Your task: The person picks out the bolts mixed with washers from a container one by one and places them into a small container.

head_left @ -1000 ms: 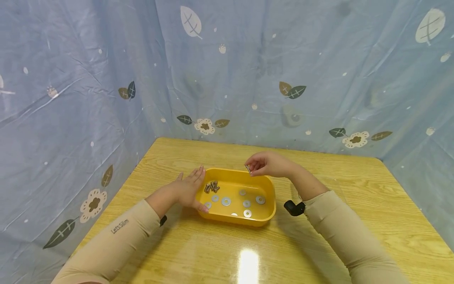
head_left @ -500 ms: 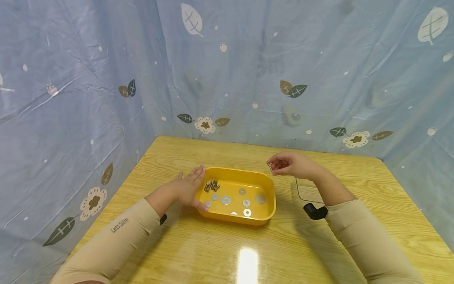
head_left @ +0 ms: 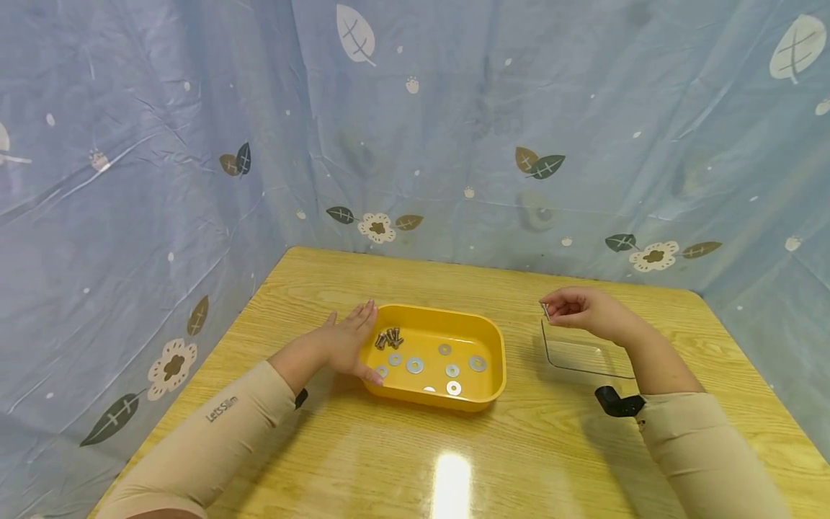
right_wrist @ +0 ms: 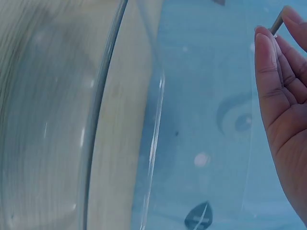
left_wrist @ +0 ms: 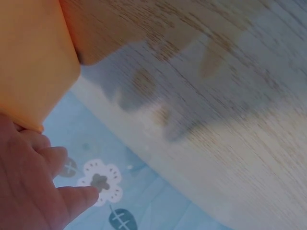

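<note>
My left hand [head_left: 344, 344] rests on the left end of a yellow plastic tray [head_left: 447, 313], fingers spread along the rim and the thumb over its front corner. Inside the tray, a small heap of metal bolts [head_left: 389, 337] lies at the far left, and several flat washers [head_left: 415, 365] are scattered over the floor. My right hand [head_left: 599, 315] pinches one bolt [head_left: 545, 311] between thumb and fingertips, at the far left corner of a clear container [head_left: 586, 372]. The right wrist view shows the bolt [right_wrist: 277, 24] partly covered by the fingertips.
A wooden table [head_left: 363, 461] carries both containers, the clear one to the right of the yellow tray. A blue patterned curtain [head_left: 447, 130] encloses the back and sides of the table. Black wrist mounts [head_left: 616, 404] hang below the sleeves.
My right hand has carried the pinched bolt rightward, from over the yellow tray's far rim to the clear container, which now shows more. The left hand stays on the tray.
</note>
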Demonstrator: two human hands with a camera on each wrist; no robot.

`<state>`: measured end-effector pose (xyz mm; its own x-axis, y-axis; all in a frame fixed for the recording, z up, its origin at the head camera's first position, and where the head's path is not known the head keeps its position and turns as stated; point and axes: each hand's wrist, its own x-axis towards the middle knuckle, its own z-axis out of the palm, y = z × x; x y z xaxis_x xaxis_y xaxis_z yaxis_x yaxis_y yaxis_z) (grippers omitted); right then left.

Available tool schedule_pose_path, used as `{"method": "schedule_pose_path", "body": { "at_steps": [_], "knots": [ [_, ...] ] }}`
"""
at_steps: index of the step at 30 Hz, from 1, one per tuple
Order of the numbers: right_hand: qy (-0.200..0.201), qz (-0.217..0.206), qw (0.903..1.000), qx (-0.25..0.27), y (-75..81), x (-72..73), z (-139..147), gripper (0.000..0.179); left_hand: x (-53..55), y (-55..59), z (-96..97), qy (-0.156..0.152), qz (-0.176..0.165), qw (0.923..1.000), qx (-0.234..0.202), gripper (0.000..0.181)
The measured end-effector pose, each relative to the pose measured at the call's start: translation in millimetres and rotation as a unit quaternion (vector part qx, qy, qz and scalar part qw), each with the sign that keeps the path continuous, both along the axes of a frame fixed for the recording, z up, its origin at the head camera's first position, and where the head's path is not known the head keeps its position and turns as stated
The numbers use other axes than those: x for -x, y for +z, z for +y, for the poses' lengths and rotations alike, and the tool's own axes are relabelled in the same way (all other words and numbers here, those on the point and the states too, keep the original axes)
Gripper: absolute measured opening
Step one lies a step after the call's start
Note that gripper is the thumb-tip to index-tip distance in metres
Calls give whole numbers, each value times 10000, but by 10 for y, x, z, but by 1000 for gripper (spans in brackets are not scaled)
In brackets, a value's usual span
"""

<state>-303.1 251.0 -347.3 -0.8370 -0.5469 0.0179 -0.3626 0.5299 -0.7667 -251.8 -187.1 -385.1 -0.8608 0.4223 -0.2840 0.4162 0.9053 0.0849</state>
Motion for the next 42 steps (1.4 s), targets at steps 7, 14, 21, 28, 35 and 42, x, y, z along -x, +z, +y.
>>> {"method": "schedule_pose_path", "body": {
  "at_steps": [7,14,21,28,35,42],
  "knots": [
    [-246,-164,9995,-82,-75,5,238,42,12,6,1,20,-28,10000,43,128],
    [-429,-372,9983,-143,-177,1,440,43,35,0,2,10,-40,10000,51,129],
    [-587,-541,9965,-244,-255,1,579,50,90,-21,-23,15,-30,10000,49,131],
    [-662,-688,9948,-365,-278,-2,640,53,134,-8,-40,93,-152,9998,-62,130],
    [-585,-935,9931,-388,-297,-5,680,53,149,-3,-46,120,-188,9997,-87,130],
    [-561,-1052,9921,-382,-345,-20,700,53,153,-3,-33,105,-231,9996,-78,130]
  ]
}}
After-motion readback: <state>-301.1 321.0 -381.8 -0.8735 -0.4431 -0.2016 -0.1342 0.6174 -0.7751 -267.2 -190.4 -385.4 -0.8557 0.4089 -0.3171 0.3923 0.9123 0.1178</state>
